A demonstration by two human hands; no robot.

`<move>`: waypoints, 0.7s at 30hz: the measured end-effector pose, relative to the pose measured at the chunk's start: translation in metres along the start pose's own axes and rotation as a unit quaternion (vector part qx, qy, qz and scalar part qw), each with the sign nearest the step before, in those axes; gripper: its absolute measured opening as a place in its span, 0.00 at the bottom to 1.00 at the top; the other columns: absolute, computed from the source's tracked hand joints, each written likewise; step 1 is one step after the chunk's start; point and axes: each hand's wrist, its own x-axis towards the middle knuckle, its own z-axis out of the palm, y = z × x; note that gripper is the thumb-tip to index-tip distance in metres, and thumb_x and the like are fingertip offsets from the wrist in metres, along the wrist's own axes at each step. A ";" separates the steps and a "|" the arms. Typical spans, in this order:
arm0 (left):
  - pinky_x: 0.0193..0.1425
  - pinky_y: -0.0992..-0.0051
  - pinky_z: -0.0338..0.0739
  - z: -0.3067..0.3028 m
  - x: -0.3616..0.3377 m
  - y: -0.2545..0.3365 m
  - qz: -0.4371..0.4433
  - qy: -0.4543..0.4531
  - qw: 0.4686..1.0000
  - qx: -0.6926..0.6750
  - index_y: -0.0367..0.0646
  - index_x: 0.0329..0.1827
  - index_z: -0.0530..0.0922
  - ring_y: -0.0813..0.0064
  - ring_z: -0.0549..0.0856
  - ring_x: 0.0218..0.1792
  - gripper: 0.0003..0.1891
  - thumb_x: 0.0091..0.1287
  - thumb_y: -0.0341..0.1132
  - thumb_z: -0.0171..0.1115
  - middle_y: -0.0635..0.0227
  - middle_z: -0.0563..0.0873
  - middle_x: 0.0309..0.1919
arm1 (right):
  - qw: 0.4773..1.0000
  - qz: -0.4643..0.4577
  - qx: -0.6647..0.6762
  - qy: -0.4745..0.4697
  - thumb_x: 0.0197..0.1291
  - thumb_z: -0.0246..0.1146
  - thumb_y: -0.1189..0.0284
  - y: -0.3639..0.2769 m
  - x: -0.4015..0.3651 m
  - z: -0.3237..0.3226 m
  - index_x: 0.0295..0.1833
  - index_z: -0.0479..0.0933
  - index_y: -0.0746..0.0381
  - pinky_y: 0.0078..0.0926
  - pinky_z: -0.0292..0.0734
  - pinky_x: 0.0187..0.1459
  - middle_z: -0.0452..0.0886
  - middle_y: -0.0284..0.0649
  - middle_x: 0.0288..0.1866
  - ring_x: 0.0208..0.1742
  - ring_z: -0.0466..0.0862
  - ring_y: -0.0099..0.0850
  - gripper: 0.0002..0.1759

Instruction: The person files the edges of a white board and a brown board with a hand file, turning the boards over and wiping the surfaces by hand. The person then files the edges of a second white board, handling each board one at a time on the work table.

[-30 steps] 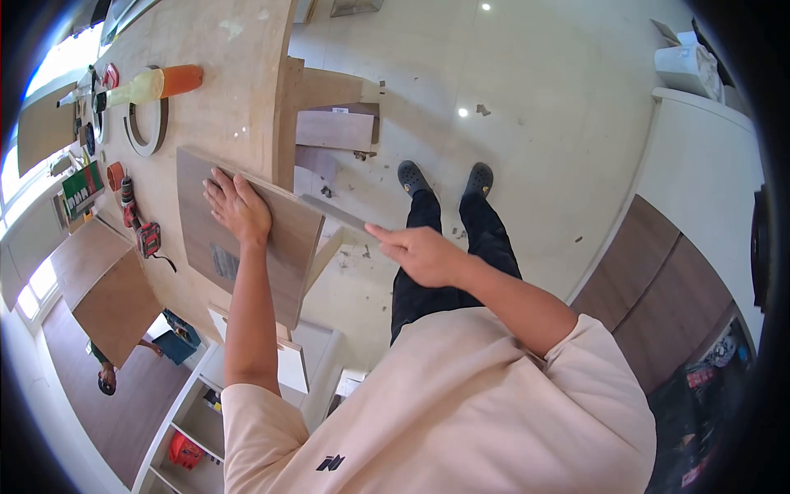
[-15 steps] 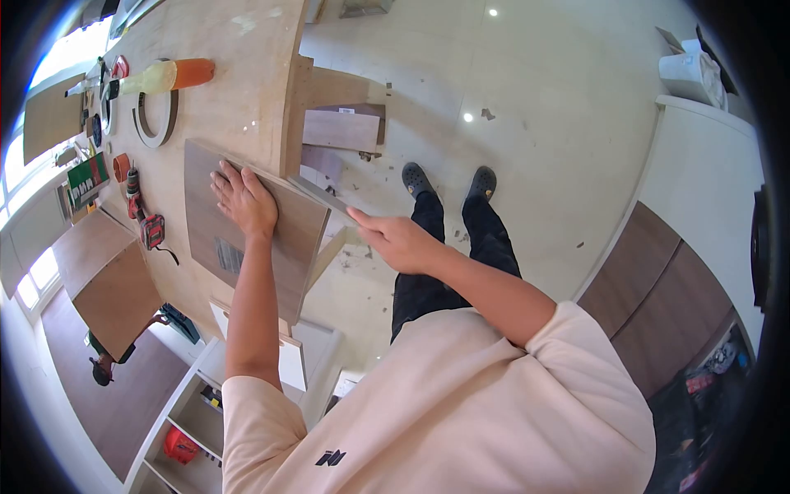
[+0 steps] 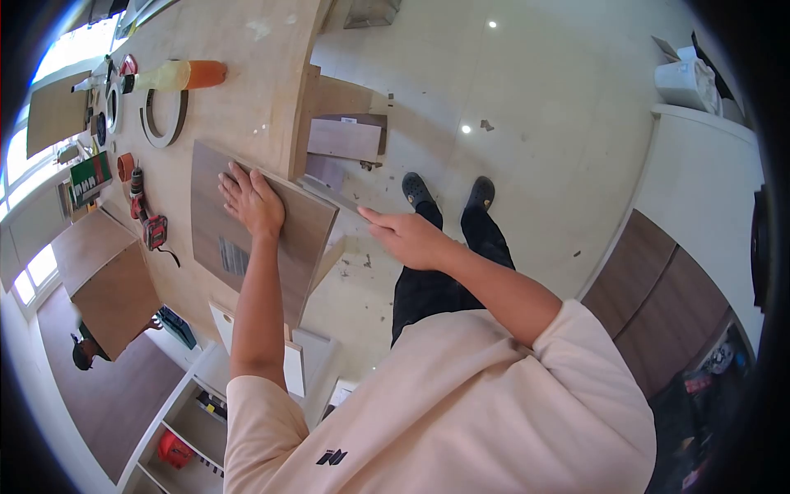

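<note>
- left hand point(image 3: 255, 206): open and laid palm down on the wood-grained panel point(image 3: 288, 255), fingers spread toward the panel's far side.
- right hand point(image 3: 409, 239): closed around one end of a flat grey tool point(image 3: 333, 194), forefinger extended along it.
- flat grey tool: set alongside the panel's edge near one corner; whether it touches that edge cannot be told.
- wood-grained panel: lying on the workbench point(image 3: 239, 49), one corner reaching past the bench's edge; a grey striped patch point(image 3: 234, 257) shows on its face, beside the left forearm.
- on the workbench, beyond the panel: a red-and-black drill point(image 3: 154, 232), a small orange-brown roll point(image 3: 125, 167), a green box point(image 3: 90, 179), a ring of banding point(image 3: 179, 123) and a bottle with orange contents point(image 3: 202, 75).
- to the left: a brown box-like piece point(image 3: 119, 300), partly hiding another person point(image 3: 83, 351).
- below the bench: a pale floor point(image 3: 543, 140) with scattered scraps, and the wearer's dark shoes point(image 3: 481, 193).
</note>
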 end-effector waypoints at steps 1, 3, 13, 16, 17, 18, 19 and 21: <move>0.81 0.46 0.40 0.001 0.000 0.001 -0.008 -0.003 1.000 -0.001 0.48 0.83 0.52 0.49 0.45 0.82 0.35 0.79 0.57 0.33 0.49 0.49 0.82 | 1.000 0.017 -0.004 -0.006 0.77 0.52 0.64 -0.003 -0.011 -0.004 0.77 0.64 0.52 0.23 0.73 0.46 0.76 0.48 0.31 0.32 0.72 0.35 0.26; 0.81 0.46 0.39 -0.001 -0.002 0.001 -0.003 -0.002 1.000 -0.003 0.48 0.83 0.52 0.49 0.46 0.82 0.35 0.79 0.57 0.33 0.49 0.49 0.82 | 0.999 -0.024 0.033 0.004 0.76 0.52 0.63 0.017 -0.025 0.012 0.77 0.64 0.51 0.23 0.73 0.45 0.75 0.48 0.30 0.32 0.71 0.34 0.26; 0.81 0.45 0.40 0.001 -0.001 0.000 0.000 0.005 1.000 -0.003 0.48 0.83 0.52 0.49 0.46 0.82 0.35 0.79 0.58 0.32 0.49 0.49 0.82 | 0.999 -0.044 0.001 0.029 0.76 0.53 0.64 0.028 -0.019 0.011 0.77 0.64 0.52 0.25 0.73 0.43 0.71 0.49 0.26 0.29 0.69 0.35 0.26; 0.81 0.45 0.40 -0.001 -0.003 0.001 0.000 0.003 1.000 -0.002 0.48 0.83 0.52 0.49 0.46 0.82 0.35 0.79 0.58 0.32 0.49 0.49 0.82 | 0.999 -0.026 0.022 0.021 0.76 0.53 0.64 0.017 -0.022 0.017 0.77 0.65 0.51 0.25 0.73 0.44 0.72 0.49 0.27 0.30 0.69 0.34 0.26; 0.81 0.45 0.40 0.000 -0.003 0.001 0.001 0.003 1.000 -0.002 0.48 0.83 0.52 0.49 0.46 0.82 0.35 0.79 0.58 0.32 0.49 0.49 0.82 | 1.000 -0.019 0.017 0.014 0.76 0.52 0.63 0.015 -0.009 0.018 0.77 0.64 0.50 0.27 0.74 0.44 0.74 0.50 0.28 0.31 0.72 0.38 0.26; 0.81 0.45 0.40 0.002 -0.003 -0.001 0.003 0.005 1.000 -0.003 0.48 0.83 0.52 0.49 0.46 0.82 0.35 0.79 0.58 0.32 0.49 0.49 0.82 | 1.000 -0.012 0.011 0.007 0.76 0.52 0.63 0.013 0.010 0.018 0.77 0.64 0.50 0.29 0.74 0.45 0.76 0.52 0.30 0.32 0.75 0.42 0.26; 0.81 0.45 0.40 0.002 -0.001 -0.001 0.005 0.009 1.000 -0.003 0.48 0.83 0.52 0.49 0.46 0.82 0.35 0.79 0.58 0.33 0.49 0.49 0.82 | 1.000 -0.009 0.006 0.001 0.76 0.51 0.63 0.011 0.021 0.015 0.78 0.64 0.49 0.31 0.75 0.45 0.77 0.53 0.31 0.33 0.78 0.46 0.27; 0.81 0.44 0.40 0.000 0.001 -0.004 0.007 0.007 1.000 0.005 0.48 0.83 0.52 0.49 0.46 0.82 0.35 0.79 0.58 0.33 0.49 0.49 0.82 | 1.000 -0.025 0.001 0.019 0.76 0.51 0.63 0.010 0.009 0.010 0.78 0.64 0.49 0.31 0.75 0.45 0.77 0.52 0.31 0.33 0.78 0.45 0.26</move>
